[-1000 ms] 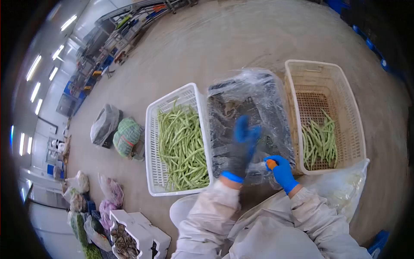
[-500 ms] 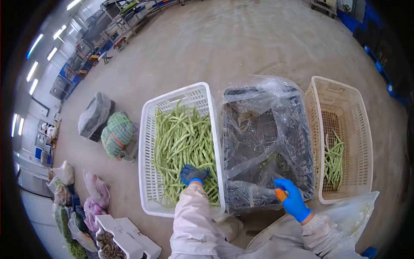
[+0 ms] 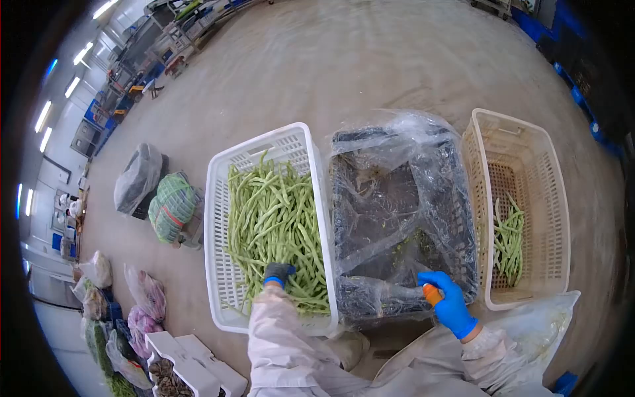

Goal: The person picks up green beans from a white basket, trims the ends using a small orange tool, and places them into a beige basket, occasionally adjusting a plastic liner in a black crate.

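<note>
The green beans (image 3: 274, 212) lie in a thick, loose pile in the white basket (image 3: 219, 271), left of the middle of the scene. The left hand (image 3: 279, 272), in a dark glove with a blue cuff, is down on the near part of this pile, touching the beans. Its fingers are partly hidden, so whether they are spread or closed on beans cannot be told.

Just right of the white basket stands a dark crate (image 3: 390, 192) with a clear plastic sheet (image 3: 420, 126) over its rim and inside it. Small green and yellowish bits lie in its near right part. Over the near right corner of the crate, the right hand (image 3: 453, 308), in a blue glove, is closed around an orange handle (image 3: 432, 295).

On the far side of that hand, to the right, is a tan basket (image 3: 549, 205) with a smaller bunch of beans (image 3: 508, 248) on its floor, toward the near end. A clear plastic bag (image 3: 546, 324) lies at its near side.

Left of the white basket, a green net sack (image 3: 173, 206) sits beside a plastic-covered dark box (image 3: 140, 177). Nearer, at the left, are filled bags (image 3: 144, 324) and a white foam box (image 3: 188, 360).
</note>
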`<state>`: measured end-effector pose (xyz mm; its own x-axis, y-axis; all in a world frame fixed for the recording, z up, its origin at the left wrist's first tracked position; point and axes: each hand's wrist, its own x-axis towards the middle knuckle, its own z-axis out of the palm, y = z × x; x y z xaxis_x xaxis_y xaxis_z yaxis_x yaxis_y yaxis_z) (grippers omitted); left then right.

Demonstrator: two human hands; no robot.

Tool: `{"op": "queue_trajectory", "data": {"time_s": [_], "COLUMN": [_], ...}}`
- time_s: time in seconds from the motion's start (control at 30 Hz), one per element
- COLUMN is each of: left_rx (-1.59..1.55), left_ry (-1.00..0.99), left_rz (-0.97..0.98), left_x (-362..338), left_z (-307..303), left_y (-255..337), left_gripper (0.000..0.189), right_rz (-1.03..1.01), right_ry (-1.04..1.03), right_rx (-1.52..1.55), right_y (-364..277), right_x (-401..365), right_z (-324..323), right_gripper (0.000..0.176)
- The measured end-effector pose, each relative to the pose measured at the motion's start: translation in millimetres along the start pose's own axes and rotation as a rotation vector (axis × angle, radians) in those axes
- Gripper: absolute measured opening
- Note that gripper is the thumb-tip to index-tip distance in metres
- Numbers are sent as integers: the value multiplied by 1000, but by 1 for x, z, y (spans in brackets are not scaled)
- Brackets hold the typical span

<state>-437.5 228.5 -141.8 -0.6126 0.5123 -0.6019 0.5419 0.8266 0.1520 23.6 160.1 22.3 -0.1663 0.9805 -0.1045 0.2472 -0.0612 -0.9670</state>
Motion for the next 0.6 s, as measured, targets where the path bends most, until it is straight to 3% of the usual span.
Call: {"op": "queue_trajectory", "data": {"time_s": [0.03, 0.07, 0.1, 0.2, 0.3, 0.37, 0.43, 0.5, 0.53, 0.6], "left_rx": [-140, -128, 95, 156, 193, -16, -54, -220, -341, -478], "left_ry": [-268, -246, -287, -307, -152, -207, -86, -170, -29, -99], "left_rz": [-53, 133, 446, 396, 487, 324, 344, 414, 462, 467], "left_x": [15, 41, 28, -49, -97, -122, -95, -123, -143, -137], "left_z": [-12, -16, -44, -105, -139, -154, -152, -166, -168, -171], "left_y": [-17, -46, -46, -30, -26, -28, -54, -52, -48, -57], "left_gripper": [50, 33, 32, 36, 39, 36, 31, 30, 29, 29], "right_rz": [17, 29, 22, 14, -16, -20, -33, -36, -43, -61], "right_ry": [9, 15, 10, 18, 4, 4, -4, 14, 15, 5], "right_rx": [13, 26, 36, 109, 138, 168, 192, 192, 194, 212], "right_y": [0, -2, -4, -13, -21, -19, -23, -29, -30, -31], "right_x": [-2, -2, -2, -5, -10, -14, -17, -22, -24, -26], "right_z": [-2, -3, -4, -2, 0, 2, 4, 5, 5, 5], "right_gripper": [22, 21, 21, 20, 19, 18, 17, 16, 16, 16]}}
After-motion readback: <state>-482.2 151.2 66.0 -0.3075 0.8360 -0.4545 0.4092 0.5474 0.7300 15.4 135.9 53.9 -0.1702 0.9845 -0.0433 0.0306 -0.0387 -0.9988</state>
